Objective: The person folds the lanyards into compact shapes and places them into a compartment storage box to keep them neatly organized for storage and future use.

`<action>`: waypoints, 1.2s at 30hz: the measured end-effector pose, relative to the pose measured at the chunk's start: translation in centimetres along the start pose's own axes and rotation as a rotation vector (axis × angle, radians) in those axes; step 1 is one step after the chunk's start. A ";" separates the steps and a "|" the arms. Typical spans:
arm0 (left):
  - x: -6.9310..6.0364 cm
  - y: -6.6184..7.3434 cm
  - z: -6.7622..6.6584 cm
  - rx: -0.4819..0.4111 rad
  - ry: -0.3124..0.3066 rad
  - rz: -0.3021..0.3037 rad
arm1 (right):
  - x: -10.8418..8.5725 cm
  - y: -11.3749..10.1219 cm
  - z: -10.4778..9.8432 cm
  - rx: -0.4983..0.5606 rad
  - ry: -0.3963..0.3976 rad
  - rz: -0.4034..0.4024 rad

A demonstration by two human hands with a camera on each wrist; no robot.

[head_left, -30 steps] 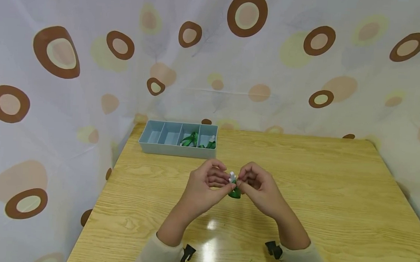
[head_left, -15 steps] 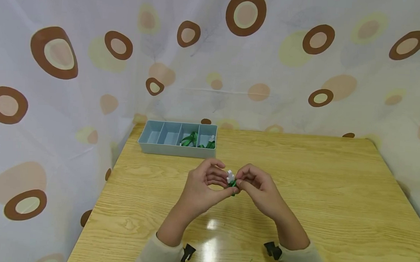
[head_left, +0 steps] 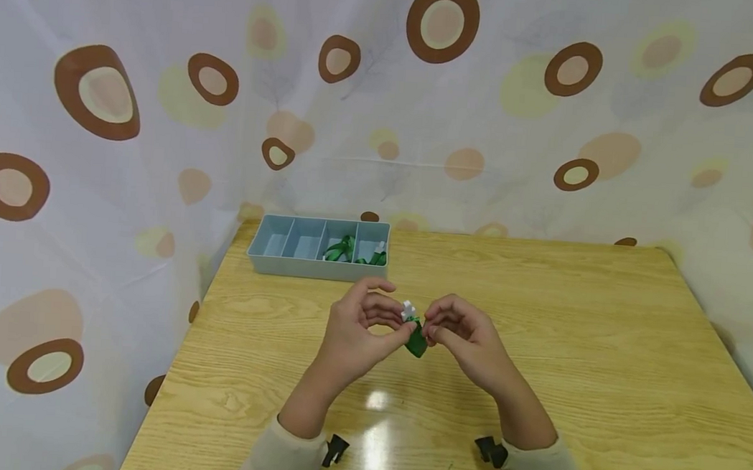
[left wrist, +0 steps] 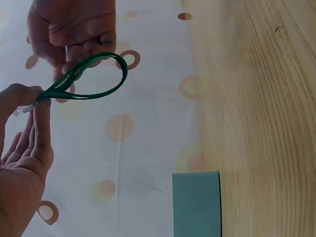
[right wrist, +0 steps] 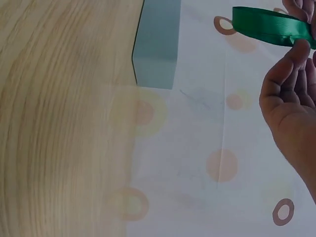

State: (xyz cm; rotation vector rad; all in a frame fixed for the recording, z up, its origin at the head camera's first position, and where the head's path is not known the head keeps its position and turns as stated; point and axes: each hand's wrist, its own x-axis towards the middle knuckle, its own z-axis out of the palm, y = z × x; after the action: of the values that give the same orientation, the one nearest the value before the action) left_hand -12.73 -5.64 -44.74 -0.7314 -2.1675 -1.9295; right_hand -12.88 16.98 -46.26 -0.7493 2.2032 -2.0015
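In the head view my left hand (head_left: 361, 327) pinches a looped green ribbon (head_left: 416, 343) between thumb and finger, above the table. A small white piece (head_left: 408, 310), whose kind I cannot make out, sticks up from the pinched spot. My right hand (head_left: 467, 334) is close on the right side, its thumb and fingertips pinching a strand of the ribbon. The left wrist view shows the ribbon loop (left wrist: 59, 94) edge-on, with a strand running up to the right hand's fingers. Broad and glossy in the right wrist view, the ribbon (right wrist: 261, 24) is partly hidden by fingers.
A grey-blue box (head_left: 316, 270) with several compartments stands at the back left of the wooden table (head_left: 570, 347). Green ribbons (head_left: 342, 249) lie in its two right compartments. A patterned cloth (head_left: 370, 119) hangs behind and on the left.
My left hand has shifted slightly up and left with the ribbon. The white piece has tilted left, and the green loop now shows below the fingers. My right hand stays nearly in place.
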 end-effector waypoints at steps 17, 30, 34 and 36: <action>0.2 0.5 -1.1 -0.124 -0.015 0.084 | -0.4 1.9 -0.5 -0.079 -0.180 0.126; -0.3 0.7 -0.2 -0.188 -0.129 0.135 | 0.1 2.4 -0.4 -0.017 -0.170 0.303; -0.5 0.8 0.2 -0.211 -0.177 0.138 | 0.2 2.7 -0.5 0.053 -0.169 0.294; -0.6 0.9 0.4 -0.217 -0.198 0.135 | 0.3 2.8 -0.6 0.090 -0.185 0.293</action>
State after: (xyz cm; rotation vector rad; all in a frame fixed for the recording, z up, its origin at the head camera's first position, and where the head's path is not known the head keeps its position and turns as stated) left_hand -11.68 -5.35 -44.26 -1.1187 -1.9686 -2.1219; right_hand -14.24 17.53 -48.77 -0.5404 1.9738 -1.7977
